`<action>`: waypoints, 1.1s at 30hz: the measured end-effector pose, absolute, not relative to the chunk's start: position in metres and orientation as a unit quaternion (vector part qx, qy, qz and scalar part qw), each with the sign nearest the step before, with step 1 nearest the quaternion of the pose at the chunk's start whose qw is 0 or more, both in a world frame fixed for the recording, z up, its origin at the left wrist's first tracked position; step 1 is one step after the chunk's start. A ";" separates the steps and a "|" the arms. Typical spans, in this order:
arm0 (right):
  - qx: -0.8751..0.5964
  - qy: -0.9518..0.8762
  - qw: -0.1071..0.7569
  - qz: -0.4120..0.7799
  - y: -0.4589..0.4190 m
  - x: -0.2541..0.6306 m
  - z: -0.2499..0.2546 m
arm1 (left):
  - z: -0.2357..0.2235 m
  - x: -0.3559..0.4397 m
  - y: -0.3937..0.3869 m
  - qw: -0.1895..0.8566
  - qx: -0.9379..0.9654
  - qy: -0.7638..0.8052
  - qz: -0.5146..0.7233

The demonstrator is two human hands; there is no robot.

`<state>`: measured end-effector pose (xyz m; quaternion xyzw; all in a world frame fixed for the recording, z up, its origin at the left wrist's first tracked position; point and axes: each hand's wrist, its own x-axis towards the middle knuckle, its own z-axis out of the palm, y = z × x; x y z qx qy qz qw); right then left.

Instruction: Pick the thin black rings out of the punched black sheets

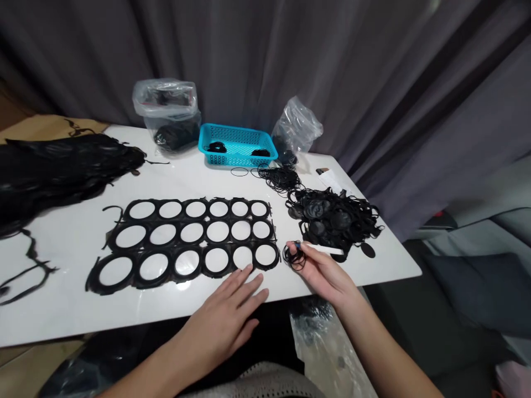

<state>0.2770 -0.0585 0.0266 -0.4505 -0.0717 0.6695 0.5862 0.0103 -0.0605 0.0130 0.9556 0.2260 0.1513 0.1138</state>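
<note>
On the white table (186, 179), a matte black sheet (171, 262) lies flat, ragged-edged, with 18 round holes in 3 rows of 6. At its near right edge, the left hand (224, 307) is loosely spread. Further right, thin, tangled black rings (291, 258) and a white stick (327, 250) are pinched by the right hand (326, 275).

Plain white table (62, 318), black sheet (204, 232) with rows of round holes, rings (295, 257) black too, super bright turquoise basket (238, 161) with cutout pattern, dark grey curtain (232, 55).
</note>
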 end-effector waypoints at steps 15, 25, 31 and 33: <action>-0.572 -0.547 0.423 0.440 -0.043 0.244 0.021 | 0.004 -0.009 -0.058 -0.036 0.932 0.311 0.181; -0.593 -0.585 0.379 0.404 -0.047 0.266 0.024 | 0.008 -0.009 -0.058 -0.052 0.930 0.308 0.196; -0.542 -0.613 0.394 0.418 -0.044 0.236 0.031 | 0.007 -0.006 -0.060 -0.059 0.932 0.295 0.201; -0.518 -0.646 0.378 0.414 -0.043 0.224 0.031 | 0.005 -0.006 -0.061 -0.063 0.935 0.283 0.202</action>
